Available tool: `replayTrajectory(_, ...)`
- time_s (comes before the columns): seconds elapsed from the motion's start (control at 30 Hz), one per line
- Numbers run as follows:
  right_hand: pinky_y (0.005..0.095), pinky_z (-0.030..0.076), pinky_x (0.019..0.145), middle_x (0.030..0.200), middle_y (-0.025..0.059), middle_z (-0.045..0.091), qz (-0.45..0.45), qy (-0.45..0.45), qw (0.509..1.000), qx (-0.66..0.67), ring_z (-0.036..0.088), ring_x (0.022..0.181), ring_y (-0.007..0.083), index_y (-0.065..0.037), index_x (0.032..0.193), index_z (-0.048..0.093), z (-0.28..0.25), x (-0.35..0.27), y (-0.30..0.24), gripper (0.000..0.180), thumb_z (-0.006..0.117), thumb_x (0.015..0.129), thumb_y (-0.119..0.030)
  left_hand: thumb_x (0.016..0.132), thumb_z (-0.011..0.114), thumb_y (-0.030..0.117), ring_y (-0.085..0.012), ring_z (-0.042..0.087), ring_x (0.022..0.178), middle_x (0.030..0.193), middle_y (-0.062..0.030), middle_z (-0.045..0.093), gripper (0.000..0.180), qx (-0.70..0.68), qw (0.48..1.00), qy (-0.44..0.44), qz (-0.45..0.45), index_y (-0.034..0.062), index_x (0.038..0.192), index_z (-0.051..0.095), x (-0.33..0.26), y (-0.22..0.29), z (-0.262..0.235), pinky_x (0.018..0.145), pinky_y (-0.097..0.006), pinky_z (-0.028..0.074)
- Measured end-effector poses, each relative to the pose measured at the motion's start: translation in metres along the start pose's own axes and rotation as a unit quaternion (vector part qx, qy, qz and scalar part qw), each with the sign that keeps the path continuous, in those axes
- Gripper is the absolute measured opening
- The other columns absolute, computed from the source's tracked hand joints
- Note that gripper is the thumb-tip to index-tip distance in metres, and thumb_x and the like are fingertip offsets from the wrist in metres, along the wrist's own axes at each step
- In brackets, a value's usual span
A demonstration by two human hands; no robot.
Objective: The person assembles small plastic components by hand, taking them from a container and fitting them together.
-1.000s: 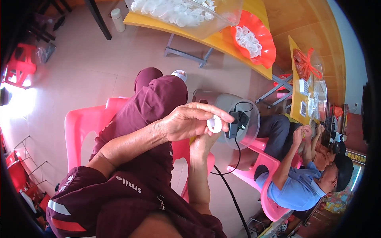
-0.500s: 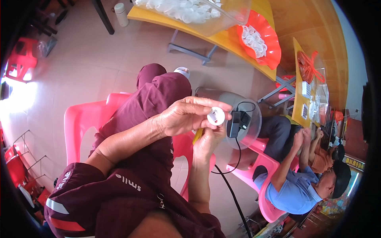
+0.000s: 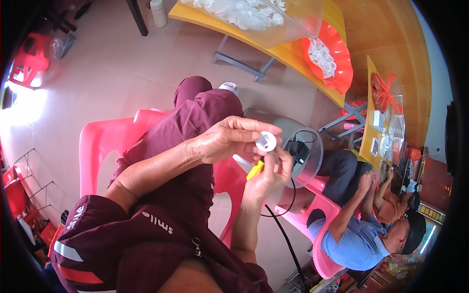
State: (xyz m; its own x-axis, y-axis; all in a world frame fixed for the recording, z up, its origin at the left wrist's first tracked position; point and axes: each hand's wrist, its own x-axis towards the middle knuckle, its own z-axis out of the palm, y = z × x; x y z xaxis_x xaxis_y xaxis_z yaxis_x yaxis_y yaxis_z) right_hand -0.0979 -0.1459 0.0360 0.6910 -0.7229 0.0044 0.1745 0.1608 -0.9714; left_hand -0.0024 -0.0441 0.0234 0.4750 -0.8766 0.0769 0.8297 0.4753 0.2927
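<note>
Between the thumb and fingers of my left hand [image 3: 222,140] is a small round white plastic piece [image 3: 265,142], its hollow, marked face turned up. My right hand [image 3: 269,177] comes up from below, its fingertips close against the lower rim of that piece. In its palm is a yellow-handled tool [image 3: 255,169], whose working end is hidden by the fingers. Just beyond the hands, a black power adapter [image 3: 296,149] with a cable lies on the clear lid of a round bin [image 3: 317,156].
At the far side a yellow table [image 3: 234,28] bears a clear tub [image 3: 303,29] of white parts and a red scalloped bowl [image 3: 342,68] with more. Pink chairs [image 3: 90,151] stand around. Two people sit at right, one in a blue shirt [image 3: 349,241]. A black cable [image 3: 288,246] hangs below.
My right hand has turned and shifted slightly right, baring more of the yellow handle. The left hand keeps its hold on the white piece. The whole view has shifted a little.
</note>
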Motion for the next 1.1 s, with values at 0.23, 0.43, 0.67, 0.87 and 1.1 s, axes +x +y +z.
replayTrajectory(0.23, 0.0208, 0.043, 0.050, 0.085, 0.0088, 0.055, -0.236, -0.067, 0.928, -0.281, 0.056, 0.059, 0.0125, 0.004, 0.095, 0.061, 0.003, -0.007, -0.025, 0.014, 0.060, 0.082, 0.009, 0.093, 0.055, 0.014, -0.0181, 0.058, 0.109, 0.117, -0.0104, 0.061, 0.038, 0.072, 0.994, 0.076, 0.020, 0.0007, 0.128, 0.051, -0.010, 0.001, -0.012, 0.096, -0.036, 0.045)
replayTrajectory(0.43, 0.0241, 0.041, 0.050, 0.074, 0.0083, 0.055, -0.301, -0.098, 0.861, -0.397, 0.054, 0.057, 0.0139, 0.003, 0.091, 0.066, 0.010, -0.004, -0.030, 0.018, 0.065, 0.076, 0.010, 0.090, 0.059, 0.011, -0.0176, 0.060, 0.106, 0.112, -0.0099, 0.063, 0.037, 0.100, 0.991, 0.080, 0.022, 0.0003, 0.125, 0.054, -0.011, 0.000, -0.012, 0.094, -0.033, 0.047)
replayTrajectory(0.67, 0.0249, 0.041, 0.050, 0.072, 0.0075, 0.055, -0.294, -0.091, 0.853, -0.422, 0.053, 0.058, 0.0149, 0.000, 0.091, 0.068, 0.010, -0.004, -0.030, 0.022, 0.066, 0.073, 0.013, 0.091, 0.058, 0.012, -0.0175, 0.061, 0.101, 0.109, -0.0102, 0.064, 0.035, 0.155, 0.985, 0.067, 0.029, -0.0009, 0.123, 0.055, -0.012, 0.001, -0.009, 0.093, -0.032, 0.047)
replayTrajectory(0.87, 0.0253, 0.040, 0.049, 0.072, 0.0072, 0.054, -0.324, -0.106, 0.839, -0.425, 0.053, 0.058, 0.0144, 0.000, 0.091, 0.069, 0.006, -0.004, -0.032, 0.023, 0.067, 0.072, 0.013, 0.091, 0.058, 0.012, -0.0172, 0.061, 0.101, 0.108, -0.0100, 0.064, 0.034, 0.162, 0.983, 0.080, 0.029, -0.0014, 0.122, 0.056, -0.014, 0.001, -0.008, 0.093, -0.031, 0.047)
replayTrajectory(1.1, 0.0259, 0.041, 0.050, 0.072, 0.0076, 0.055, -0.293, -0.094, 0.846, -0.436, 0.053, 0.058, 0.0151, 0.001, 0.091, 0.068, 0.010, -0.005, -0.030, 0.022, 0.066, 0.072, 0.014, 0.091, 0.059, 0.012, -0.0159, 0.061, 0.100, 0.106, -0.0094, 0.065, 0.033, 0.161, 0.984, 0.073, 0.028, -0.0010, 0.121, 0.057, -0.012, -0.001, -0.007, 0.092, -0.030, 0.047)
